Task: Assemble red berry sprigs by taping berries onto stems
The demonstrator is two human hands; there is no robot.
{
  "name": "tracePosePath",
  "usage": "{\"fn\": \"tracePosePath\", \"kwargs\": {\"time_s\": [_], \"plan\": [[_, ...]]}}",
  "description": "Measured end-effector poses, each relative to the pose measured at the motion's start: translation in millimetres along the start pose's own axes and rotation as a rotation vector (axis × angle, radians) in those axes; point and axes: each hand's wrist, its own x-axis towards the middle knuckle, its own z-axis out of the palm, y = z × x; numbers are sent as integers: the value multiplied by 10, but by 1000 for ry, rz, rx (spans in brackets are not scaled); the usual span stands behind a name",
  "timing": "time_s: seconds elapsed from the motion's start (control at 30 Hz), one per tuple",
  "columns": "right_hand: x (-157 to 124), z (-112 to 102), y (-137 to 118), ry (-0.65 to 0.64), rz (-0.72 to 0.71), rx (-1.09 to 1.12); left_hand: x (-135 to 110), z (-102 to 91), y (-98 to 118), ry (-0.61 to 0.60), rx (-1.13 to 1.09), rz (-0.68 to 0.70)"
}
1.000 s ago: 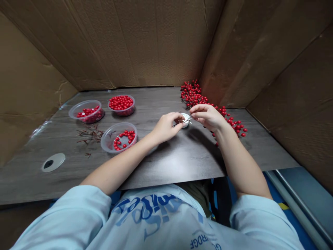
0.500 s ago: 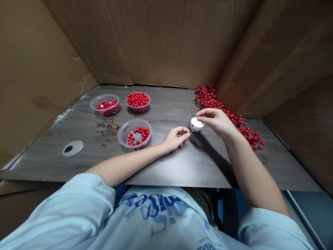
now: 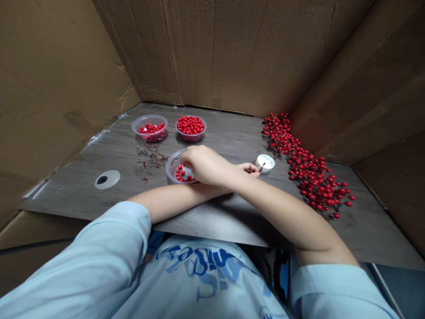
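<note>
- The light-blue shirt (image 3: 199, 283) carries blue lettering, upside down in this view and too warped to read.
- The right hand (image 3: 207, 166) crosses over the left forearm (image 3: 172, 201), its fingers (image 3: 187, 155) curled at the rim of a clear plastic tub (image 3: 173, 166) of red berries; whether they grip anything, I cannot tell.
- The left hand (image 3: 249, 169) is just beside a small white cup (image 3: 264, 162) on the dark surface (image 3: 66, 190); its fingers (image 3: 255, 171) are curled, grip unclear.
- Red berry sprays (image 3: 308, 177) lie right of the cup.

My right hand (image 3: 207, 166) curves over the rim of a clear plastic tub (image 3: 171, 166) holding a loose ring of red berries (image 3: 183, 173). My left hand (image 3: 249, 169) lies beneath that arm, a thin dark stem (image 3: 262, 166) at its fingertips, just beside a small white cup (image 3: 266, 161).
</note>
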Motion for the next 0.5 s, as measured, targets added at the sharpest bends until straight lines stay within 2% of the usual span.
{"fn": "tracePosePath", "kwargs": {"time_s": [0.03, 0.1, 0.2, 0.3, 0.37, 0.5], "plan": [[81, 84, -14, -93, 6, -67, -12, 17, -1, -81, -40, -18], [204, 222, -26, -173, 41, -123, -35, 27, -3, -201, -124, -67], [298, 318, -42, -306, 79, -178, -41, -4, 14, -316, -311, -154], [332, 327, -47, -389, 120, -167, -27, -42, 52, -324, -370, -180], [352, 336, -12, -418, 159, -188, -26, -51, 72, -289, -373, -190], [397, 393, 136, -381, 218, -259, -36, -56, 65, -254, -353, -179]]}}
